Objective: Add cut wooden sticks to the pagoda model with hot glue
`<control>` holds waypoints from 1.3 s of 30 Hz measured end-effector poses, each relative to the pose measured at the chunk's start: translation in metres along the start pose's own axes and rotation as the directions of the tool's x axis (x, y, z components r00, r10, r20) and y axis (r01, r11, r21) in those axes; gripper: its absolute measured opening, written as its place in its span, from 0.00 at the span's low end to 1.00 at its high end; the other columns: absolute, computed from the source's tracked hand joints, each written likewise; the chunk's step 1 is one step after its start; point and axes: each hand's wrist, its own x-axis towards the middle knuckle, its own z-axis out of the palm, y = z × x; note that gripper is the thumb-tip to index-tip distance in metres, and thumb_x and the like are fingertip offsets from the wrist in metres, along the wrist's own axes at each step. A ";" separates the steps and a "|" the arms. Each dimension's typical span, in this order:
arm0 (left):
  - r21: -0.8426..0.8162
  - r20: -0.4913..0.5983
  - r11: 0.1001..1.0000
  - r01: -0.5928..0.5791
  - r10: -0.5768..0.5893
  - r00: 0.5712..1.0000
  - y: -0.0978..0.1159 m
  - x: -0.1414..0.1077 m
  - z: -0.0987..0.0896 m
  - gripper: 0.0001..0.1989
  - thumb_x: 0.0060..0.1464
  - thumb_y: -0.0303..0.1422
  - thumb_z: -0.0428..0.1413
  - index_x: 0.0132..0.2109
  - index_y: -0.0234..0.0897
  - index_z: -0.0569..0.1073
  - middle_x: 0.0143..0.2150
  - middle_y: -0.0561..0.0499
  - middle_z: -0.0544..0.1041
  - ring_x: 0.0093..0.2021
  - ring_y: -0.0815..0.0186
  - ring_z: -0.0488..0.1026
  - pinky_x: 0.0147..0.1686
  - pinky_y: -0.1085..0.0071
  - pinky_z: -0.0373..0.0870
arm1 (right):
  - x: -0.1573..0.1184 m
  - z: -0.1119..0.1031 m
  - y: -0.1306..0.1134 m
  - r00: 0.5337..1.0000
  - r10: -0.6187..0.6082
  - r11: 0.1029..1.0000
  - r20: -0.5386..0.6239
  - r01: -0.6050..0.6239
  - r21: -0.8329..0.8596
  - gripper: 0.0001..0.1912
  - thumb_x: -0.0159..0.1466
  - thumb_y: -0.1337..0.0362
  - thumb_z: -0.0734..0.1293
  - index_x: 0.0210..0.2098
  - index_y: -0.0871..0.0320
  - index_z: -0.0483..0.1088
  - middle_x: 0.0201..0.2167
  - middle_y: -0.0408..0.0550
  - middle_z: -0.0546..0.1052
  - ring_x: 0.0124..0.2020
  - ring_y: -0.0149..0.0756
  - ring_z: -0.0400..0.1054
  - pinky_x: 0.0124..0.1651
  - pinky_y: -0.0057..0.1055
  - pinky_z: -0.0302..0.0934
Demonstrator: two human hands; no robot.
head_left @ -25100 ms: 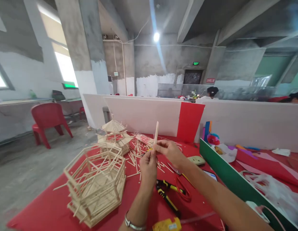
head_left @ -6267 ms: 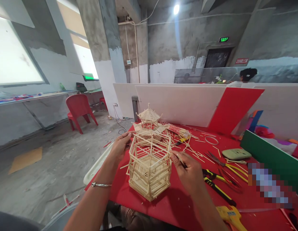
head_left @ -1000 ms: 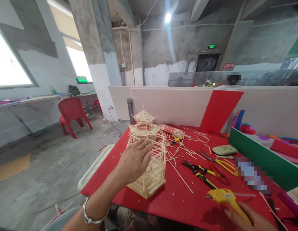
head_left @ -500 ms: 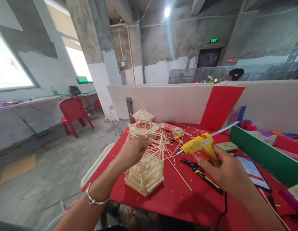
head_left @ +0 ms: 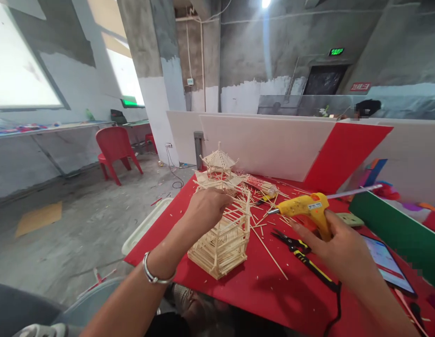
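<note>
A six-sided lattice model (head_left: 217,257) built of thin wooden sticks stands near the table's front edge. My left hand (head_left: 208,209) is at its upper part, fingers curled together; whatever they pinch is hidden. In my right hand (head_left: 338,245) is a yellow hot glue gun (head_left: 305,206), its metal nozzle pointing left toward the model, apart from it. A clear glue stick protrudes from the gun's back end. Behind the lattice rises a small pavilion (head_left: 220,161) with a pointed stick roof.
Pliers (head_left: 310,269) with black and yellow handles lie on the red table (head_left: 263,292) below the glue gun. Loose sticks and a packed bundle (head_left: 261,184) lie behind. A phone (head_left: 389,264), a power strip (head_left: 349,219) and a green board (head_left: 396,229) are at the right.
The view has shifted, so most things appear further right. My left hand has turned knuckles-up with its fingers more curled. The glue gun stays in my right hand.
</note>
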 end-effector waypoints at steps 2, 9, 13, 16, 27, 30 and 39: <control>0.033 -0.098 0.999 -0.004 0.007 0.995 0.002 -0.008 -0.004 0.16 0.59 0.21 0.49 0.38 0.40 0.80 0.32 0.49 0.81 0.35 0.66 0.76 0.35 0.69 0.68 | -0.007 0.010 0.014 0.996 0.086 0.996 0.025 -0.086 -0.022 0.28 0.53 0.31 0.63 0.28 0.50 0.61 0.20 0.41 0.69 0.21 0.39 0.63 0.25 0.33 0.55; -0.148 -0.846 0.976 0.160 -0.209 0.490 0.000 -0.079 0.012 0.13 0.60 0.23 0.57 0.48 0.43 0.79 0.45 0.49 0.82 0.47 0.62 0.77 0.48 0.61 0.73 | -0.049 0.073 0.059 0.937 0.328 0.941 0.117 -0.314 -0.124 0.26 0.54 0.33 0.63 0.28 0.50 0.61 0.20 0.41 0.69 0.23 0.40 0.65 0.28 0.34 0.57; -0.466 -0.880 0.847 0.255 -0.473 -0.037 -0.035 -0.095 0.050 0.08 0.63 0.27 0.56 0.47 0.38 0.79 0.41 0.48 0.82 0.43 0.62 0.79 0.47 0.59 0.75 | -0.073 0.115 0.075 0.917 0.400 0.908 -0.001 -0.396 -0.139 0.26 0.55 0.33 0.62 0.29 0.49 0.58 0.20 0.41 0.68 0.22 0.42 0.65 0.26 0.34 0.56; -0.488 -0.870 0.832 0.265 -0.490 -0.062 -0.077 -0.080 0.065 0.09 0.65 0.31 0.55 0.46 0.35 0.79 0.42 0.46 0.82 0.44 0.61 0.80 0.48 0.59 0.76 | -0.081 0.134 0.079 0.911 0.399 0.904 -0.102 -0.410 -0.120 0.25 0.55 0.34 0.62 0.28 0.49 0.55 0.20 0.41 0.67 0.22 0.43 0.65 0.25 0.34 0.56; -0.422 -0.849 0.848 0.321 -0.494 0.189 -0.149 -0.082 0.121 0.10 0.67 0.32 0.52 0.48 0.38 0.77 0.43 0.46 0.83 0.40 0.63 0.80 0.44 0.66 0.74 | -0.076 0.140 0.066 0.917 0.383 0.897 -0.115 -0.399 -0.189 0.23 0.52 0.37 0.61 0.24 0.48 0.54 0.17 0.42 0.66 0.20 0.44 0.65 0.26 0.37 0.57; -0.258 -0.884 0.928 0.269 -0.340 0.322 -0.149 -0.085 0.123 0.08 0.65 0.29 0.53 0.46 0.39 0.77 0.42 0.46 0.83 0.43 0.63 0.79 0.47 0.65 0.72 | -0.072 0.140 0.063 0.897 0.426 0.879 -0.119 -0.441 -0.181 0.22 0.50 0.37 0.61 0.24 0.48 0.55 0.17 0.43 0.67 0.21 0.45 0.65 0.27 0.38 0.57; -0.088 -0.883 0.965 0.245 -0.190 0.430 -0.154 -0.079 0.124 0.10 0.63 0.26 0.55 0.48 0.38 0.78 0.36 0.45 0.81 0.37 0.63 0.75 0.42 0.66 0.70 | -0.075 0.146 0.074 0.934 0.354 0.909 -0.058 -0.358 -0.213 0.17 0.52 0.42 0.63 0.24 0.48 0.62 0.19 0.47 0.68 0.24 0.49 0.67 0.28 0.39 0.58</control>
